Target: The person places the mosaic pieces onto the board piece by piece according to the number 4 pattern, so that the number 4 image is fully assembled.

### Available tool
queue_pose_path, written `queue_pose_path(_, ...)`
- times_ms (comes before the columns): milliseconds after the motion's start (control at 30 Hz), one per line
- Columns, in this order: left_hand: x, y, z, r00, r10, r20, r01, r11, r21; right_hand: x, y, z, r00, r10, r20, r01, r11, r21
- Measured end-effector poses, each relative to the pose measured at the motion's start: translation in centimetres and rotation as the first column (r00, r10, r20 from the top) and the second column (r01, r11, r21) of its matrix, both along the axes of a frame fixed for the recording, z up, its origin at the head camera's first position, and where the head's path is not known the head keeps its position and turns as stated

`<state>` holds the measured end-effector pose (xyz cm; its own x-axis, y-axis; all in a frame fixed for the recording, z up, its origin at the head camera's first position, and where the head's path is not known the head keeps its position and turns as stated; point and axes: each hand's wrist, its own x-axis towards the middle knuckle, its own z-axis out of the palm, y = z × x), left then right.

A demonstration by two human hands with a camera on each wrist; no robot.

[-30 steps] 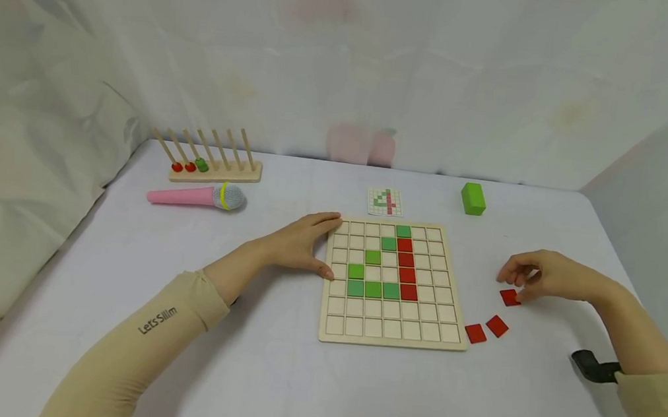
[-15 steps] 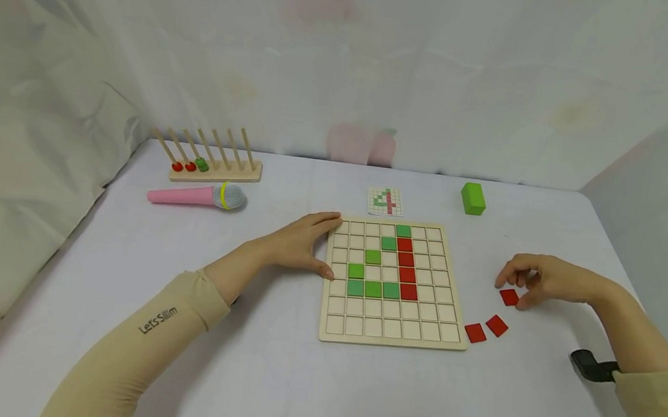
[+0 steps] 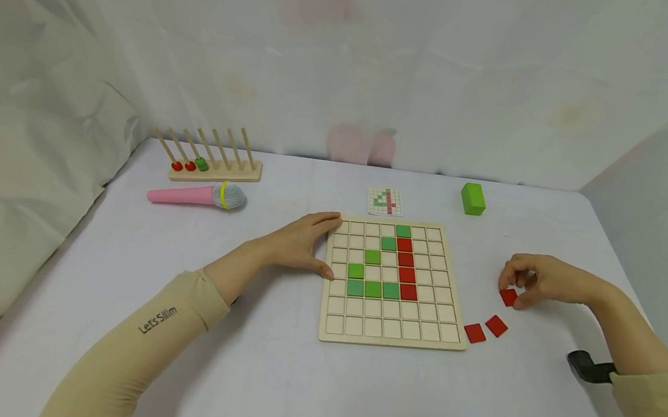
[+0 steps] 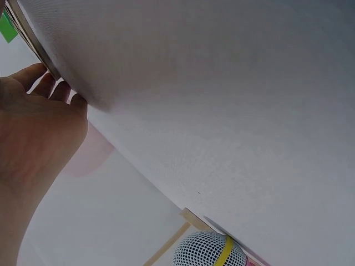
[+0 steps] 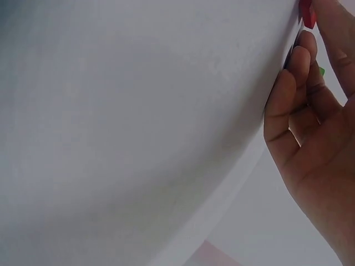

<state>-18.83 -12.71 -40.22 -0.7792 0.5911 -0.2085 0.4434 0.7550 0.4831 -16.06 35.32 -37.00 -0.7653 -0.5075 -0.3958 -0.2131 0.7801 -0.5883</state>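
Observation:
On the table lies a wooden grid board (image 3: 391, 329), with green square tiles (image 3: 372, 289) in a slanted line and a row. Red square tiles (image 3: 406, 260) form a column beside them. My left hand (image 3: 295, 241) rests against the board's left side, thumb and fingers spread and touching its edge. To the right of the board, my right hand (image 3: 551, 278) pinches a loose red tile (image 3: 508, 297) between thumb and fingers, low over the table. Two more red tiles (image 3: 496, 326) lie nearer me. In the right wrist view the red tile (image 5: 307, 14) shows at the fingertips.
Behind the board lies a small pattern card (image 3: 385, 202). A green block (image 3: 474, 199) stands at the back right. Back left are a pink toy microphone (image 3: 192, 195) and a wooden peg stand (image 3: 218, 172) with red and green pieces. A curtain closes off the back.
The fingers of my right hand have closed in on the red tile from both sides, and the tile has shifted very slightly. My left hand and the board stay put.

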Motion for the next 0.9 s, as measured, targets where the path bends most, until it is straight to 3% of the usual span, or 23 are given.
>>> queue_pose_path(367,-0.1,0.0,0.0,1.000,-0.010,-0.005,0.010,1.000,0.007,-0.5,-0.8,0.3,0.998,-0.028,-0.050,0.031,0.998,0.059)
queue_pose_path(700,-0.1,0.0,0.1,1.000,-0.012,-0.004,0.012,1.000,0.017,-0.8,-2.7,1.8,0.997,-0.012,-0.070,0.012,1.000,-0.001)
queue_pose_path(900,0.1,0.0,0.4,1.000,-0.015,0.000,0.015,1.000,0.021,-0.6,-4.9,1.8,0.995,-0.001,-0.103,-0.003,0.999,-0.042)
